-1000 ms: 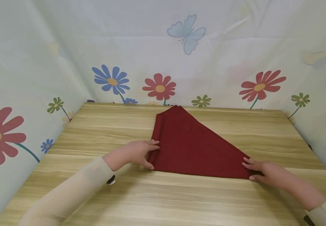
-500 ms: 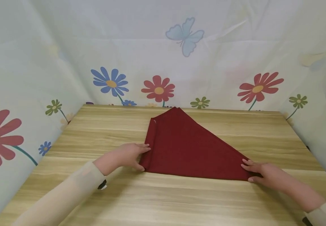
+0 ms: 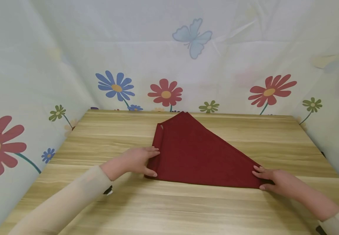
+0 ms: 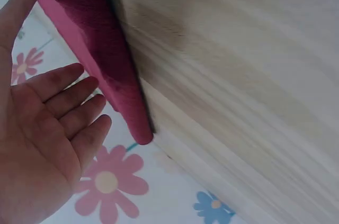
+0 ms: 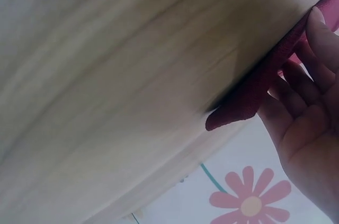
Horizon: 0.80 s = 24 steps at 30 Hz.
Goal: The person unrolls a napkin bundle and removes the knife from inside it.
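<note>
A dark red cloth point(image 3: 204, 153) lies folded on the wooden table, its peak toward the back and a long corner toward the right. Along its left side runs a rolled edge, and the left wrist view shows the spiral end of that roll point(image 4: 100, 38). My left hand point(image 3: 135, 160) is beside the roll, fingers extended toward it and thumb near its front end. At the right corner, my right hand point(image 3: 287, 182) rests its fingertips on the cloth, thumb at the front edge. In the right wrist view, its bent fingers point(image 5: 294, 89) are partly behind the cloth.
The wooden table point(image 3: 169, 212) extends around the cloth on all sides. A pale curtain point(image 3: 146, 49) printed with flowers and a butterfly hangs behind the table and along both sides.
My left hand shifted left as the cloth's rolled left edge moved outward, then came slightly back to the right. My right hand has stayed at the right corner.
</note>
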Motion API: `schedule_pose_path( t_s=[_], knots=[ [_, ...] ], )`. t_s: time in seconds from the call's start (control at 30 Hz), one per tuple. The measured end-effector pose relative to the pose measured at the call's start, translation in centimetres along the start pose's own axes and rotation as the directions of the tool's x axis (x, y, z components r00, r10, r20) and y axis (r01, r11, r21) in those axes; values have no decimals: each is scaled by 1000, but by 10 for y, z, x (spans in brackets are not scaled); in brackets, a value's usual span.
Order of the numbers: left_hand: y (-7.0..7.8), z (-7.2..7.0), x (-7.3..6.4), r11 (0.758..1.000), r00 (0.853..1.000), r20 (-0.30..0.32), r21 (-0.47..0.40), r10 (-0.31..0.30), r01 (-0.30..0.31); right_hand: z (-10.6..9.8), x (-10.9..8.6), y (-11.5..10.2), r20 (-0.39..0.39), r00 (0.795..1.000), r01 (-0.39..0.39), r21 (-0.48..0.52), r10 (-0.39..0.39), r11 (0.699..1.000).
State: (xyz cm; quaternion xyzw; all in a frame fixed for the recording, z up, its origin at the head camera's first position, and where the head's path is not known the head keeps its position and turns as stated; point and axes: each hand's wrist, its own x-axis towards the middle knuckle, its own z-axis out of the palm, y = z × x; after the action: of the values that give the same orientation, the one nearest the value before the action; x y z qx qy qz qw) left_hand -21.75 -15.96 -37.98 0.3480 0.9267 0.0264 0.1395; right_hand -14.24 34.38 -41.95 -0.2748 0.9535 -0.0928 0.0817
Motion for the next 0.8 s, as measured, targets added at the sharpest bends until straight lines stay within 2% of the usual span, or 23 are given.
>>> schedule_pose_path(
  t_s=[0.17, 0.27, 0.37, 0.57, 0.8],
  knots=[
    [11, -5, 9, 999, 998, 57, 42, 19, -21, -3, 0, 0, 33, 999, -22, 13, 22, 1000],
    [14, -3, 15, 996, 994, 101, 77, 30, -37, -3, 0, -1, 49, 998, -37, 16, 36, 999],
    [14, 0, 19, 993, 993, 116, 105, 35, -47, -5, 0, -1, 53, 998, -45, 18, 44, 999],
    [9, 4, 16, 988, 993, 110, 143, 44, -60, -6, 2, -3, 55, 998, -42, 14, 42, 999],
    [4, 5, 5, 993, 997, 72, 110, 26, -34, -7, 1, -5, 53, 998, -38, 15, 37, 999]
  ],
)
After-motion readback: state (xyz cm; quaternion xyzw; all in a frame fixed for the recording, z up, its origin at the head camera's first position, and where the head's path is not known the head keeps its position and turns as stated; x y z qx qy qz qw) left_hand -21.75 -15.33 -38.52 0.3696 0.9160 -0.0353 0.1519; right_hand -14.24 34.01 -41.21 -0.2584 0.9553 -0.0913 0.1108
